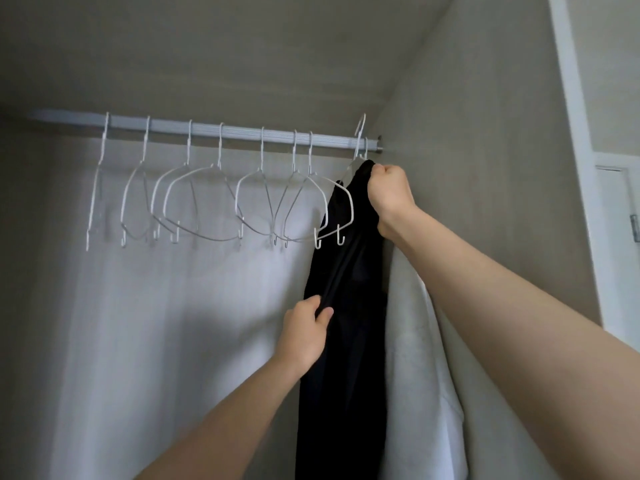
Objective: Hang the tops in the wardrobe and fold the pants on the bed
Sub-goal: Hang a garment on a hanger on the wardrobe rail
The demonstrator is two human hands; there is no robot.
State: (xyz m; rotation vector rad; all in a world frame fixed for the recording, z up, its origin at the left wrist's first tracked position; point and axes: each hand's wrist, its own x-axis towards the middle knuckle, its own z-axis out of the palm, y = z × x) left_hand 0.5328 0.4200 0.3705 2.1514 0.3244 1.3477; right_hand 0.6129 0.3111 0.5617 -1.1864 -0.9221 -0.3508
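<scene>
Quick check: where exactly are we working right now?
Most likely inside a wardrobe or closet: a rail carries a row of empty white hangers, and both hands, left hand and right hand, grip a black garment at its right end.

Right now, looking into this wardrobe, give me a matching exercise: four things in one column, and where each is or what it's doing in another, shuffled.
Things:
1. right hand
2. left hand
3. empty white hangers
4. white garment

States:
A. hanging in a row on the rail
B. gripping the top of the black garment near the rail
C. hanging against the right wall, behind the black garment
D. pinching the black garment partway down

Pairs: 1-B, 2-D, 3-A, 4-C
</scene>
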